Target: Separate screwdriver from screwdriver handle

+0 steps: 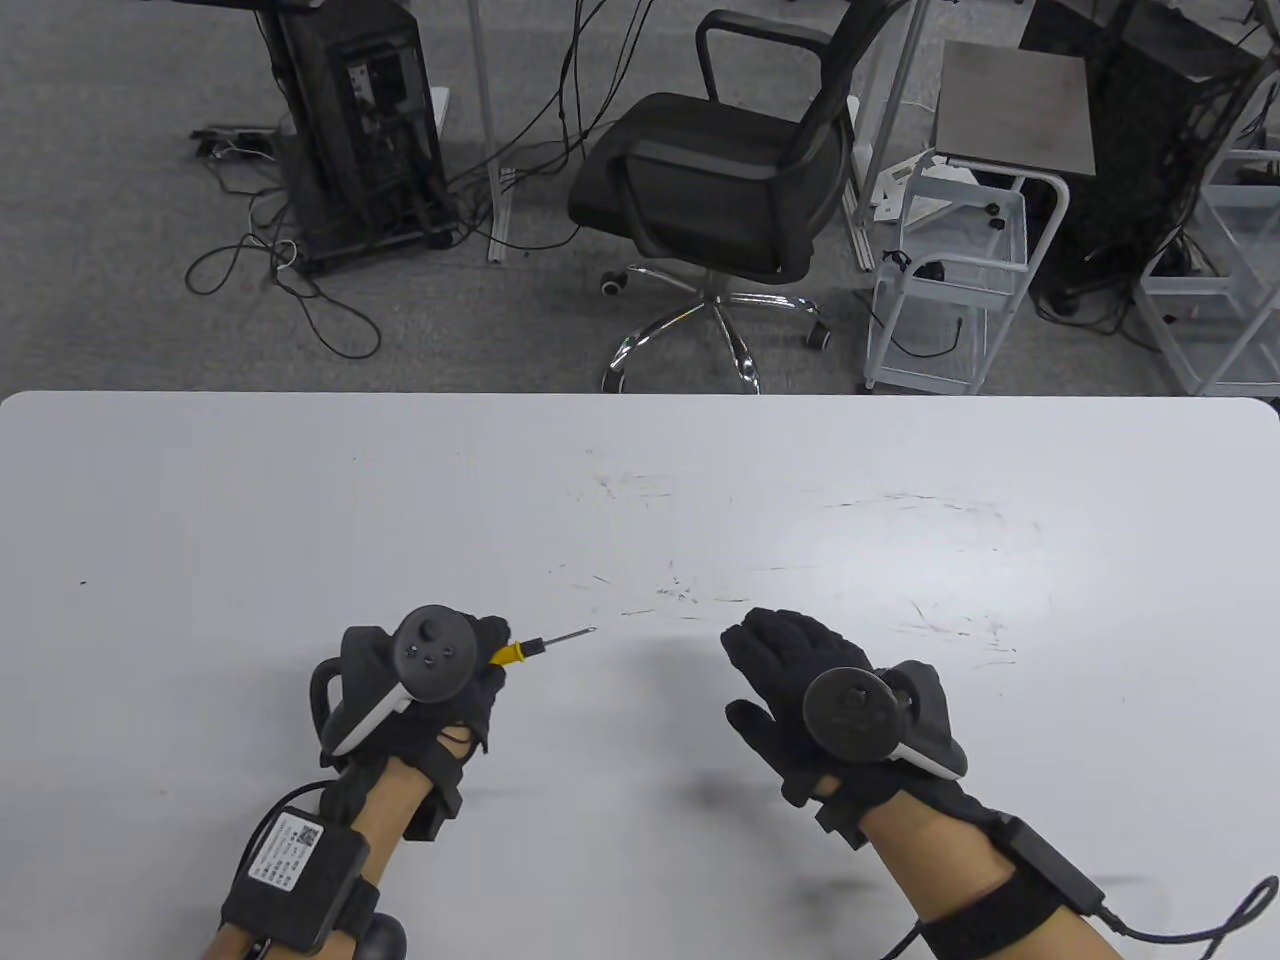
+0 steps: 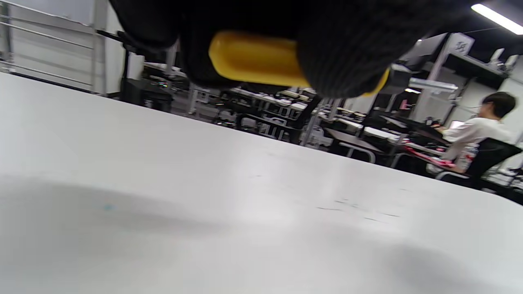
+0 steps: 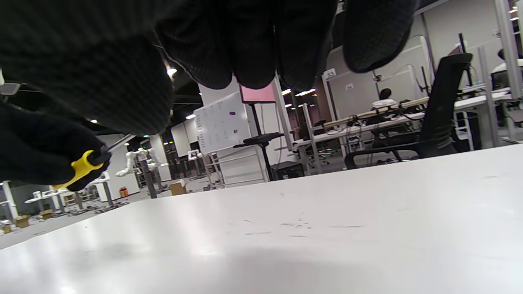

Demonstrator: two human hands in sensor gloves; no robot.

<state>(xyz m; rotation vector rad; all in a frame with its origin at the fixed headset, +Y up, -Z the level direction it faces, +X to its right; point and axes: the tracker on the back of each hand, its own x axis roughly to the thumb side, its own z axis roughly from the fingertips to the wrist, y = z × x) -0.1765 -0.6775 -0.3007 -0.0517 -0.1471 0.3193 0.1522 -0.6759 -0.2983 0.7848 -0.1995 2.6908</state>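
Note:
My left hand (image 1: 455,680) grips the yellow screwdriver handle (image 1: 508,655) a little above the white table (image 1: 640,480). The thin metal shaft (image 1: 565,638) still sits in the handle and points right and slightly away from me. The handle shows between my gloved fingers in the left wrist view (image 2: 253,61) and at the left of the right wrist view (image 3: 83,165). My right hand (image 1: 790,680) hovers to the right of the shaft tip with fingers spread, holding nothing and apart from the screwdriver.
The table has scuff marks (image 1: 680,595) near its middle. Beyond the far edge stand an office chair (image 1: 720,190), a white cart (image 1: 950,270) and a computer tower (image 1: 360,130) with cables on the floor.

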